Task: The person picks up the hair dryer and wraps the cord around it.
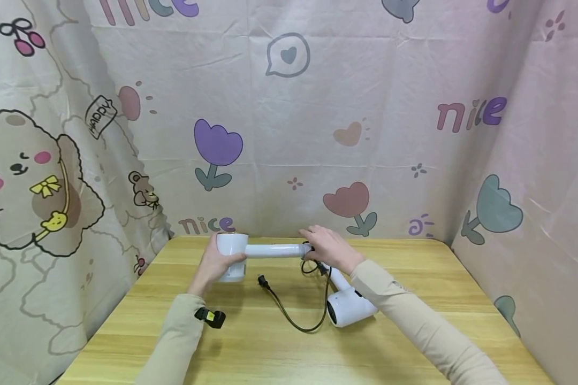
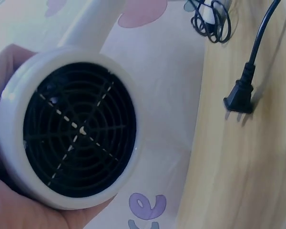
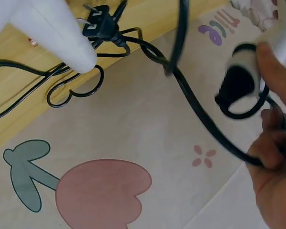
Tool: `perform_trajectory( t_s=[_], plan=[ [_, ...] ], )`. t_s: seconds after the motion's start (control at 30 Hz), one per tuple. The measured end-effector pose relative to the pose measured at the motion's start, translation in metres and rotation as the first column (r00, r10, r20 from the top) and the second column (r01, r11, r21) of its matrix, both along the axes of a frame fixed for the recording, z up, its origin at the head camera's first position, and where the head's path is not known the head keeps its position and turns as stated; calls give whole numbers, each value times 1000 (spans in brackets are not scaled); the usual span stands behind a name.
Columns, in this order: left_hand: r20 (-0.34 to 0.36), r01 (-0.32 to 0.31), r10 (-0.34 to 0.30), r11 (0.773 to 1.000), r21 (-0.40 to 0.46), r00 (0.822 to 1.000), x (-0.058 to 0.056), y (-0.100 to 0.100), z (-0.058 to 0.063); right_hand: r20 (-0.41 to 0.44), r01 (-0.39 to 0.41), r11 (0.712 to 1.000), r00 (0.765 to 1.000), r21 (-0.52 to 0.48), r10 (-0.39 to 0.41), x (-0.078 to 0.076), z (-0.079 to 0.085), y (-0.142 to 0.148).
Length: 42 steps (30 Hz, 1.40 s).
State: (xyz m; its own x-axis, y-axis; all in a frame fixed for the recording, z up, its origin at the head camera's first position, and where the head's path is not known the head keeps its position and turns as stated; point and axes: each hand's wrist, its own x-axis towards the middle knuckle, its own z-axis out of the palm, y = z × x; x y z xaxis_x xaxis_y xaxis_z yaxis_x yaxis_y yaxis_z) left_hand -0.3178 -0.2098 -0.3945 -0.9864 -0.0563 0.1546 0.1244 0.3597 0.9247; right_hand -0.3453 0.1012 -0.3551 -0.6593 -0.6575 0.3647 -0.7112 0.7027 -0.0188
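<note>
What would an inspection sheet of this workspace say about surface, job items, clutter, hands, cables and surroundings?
Surface: wood-grain table.
Job's things: one white hair dryer held between both hands; second white hair dryer lying on the table.
Clutter: nothing seen.
Hands: left hand grips the held dryer's head; right hand holds its handle end.
Cables: black power cord with pronged plug; which dryer it serves is unclear.
Surroundings: cloth backdrop printed with tulips and "nice".

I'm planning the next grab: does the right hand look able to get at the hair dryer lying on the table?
Probably, once freed: the right hand holds the black cord at the handle end of the raised dryer. The lying dryer looks close, its body mostly exposed.
</note>
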Motion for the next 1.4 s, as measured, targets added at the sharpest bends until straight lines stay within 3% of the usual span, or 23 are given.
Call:
perform_trajectory(
  t_s=[0.13,0.33,0.4,0.5,0.57,0.63,0.73,0.83,0.9,0.97,1.0,1.07,1.27,1.4],
  plan=[
    [-4,-51,51,998,40,999,2,8,-3,-125,59,997,990,-60,-66,2,-8,0],
    [24,-140,138,976,164,990,5,22,-10,-299,104,964,938,-244,-177,0,-24,-2],
    [38,-161,156,966,205,987,6,26,-12,-292,115,947,934,-301,-206,-1,-28,-3],
    [57,-188,179,950,250,982,6,29,-15,-166,151,893,956,-424,-241,-2,-29,-7],
    [73,-200,187,937,285,980,6,31,-17,-16,201,817,968,-541,-249,-2,-29,-9],
    [84,-211,194,924,317,977,5,33,-19,151,268,703,962,-659,-226,-1,-27,-11],
    [85,-217,200,908,358,976,4,37,-19,348,378,510,924,-772,-158,0,-24,-12],
    [82,-223,208,899,377,975,4,41,-18,481,470,355,874,-808,-64,0,-22,-13],
    [81,-223,208,895,387,975,5,43,-17,542,520,284,841,-806,-2,0,-21,-13],
    [89,-227,209,890,396,974,5,45,-17,584,555,246,809,-795,62,0,-21,-13],
    [91,-225,206,889,400,974,5,46,-17,598,566,239,797,-789,86,0,-21,-14],
    [95,-217,195,887,407,976,5,47,-18,613,575,253,783,-778,107,0,-21,-13],
    [107,-225,199,897,379,974,5,46,-18,628,572,370,777,-732,40,0,-23,-10],
    [117,-216,185,892,398,976,4,44,-17,630,539,450,774,-712,70,0,-21,-8]
  ],
)
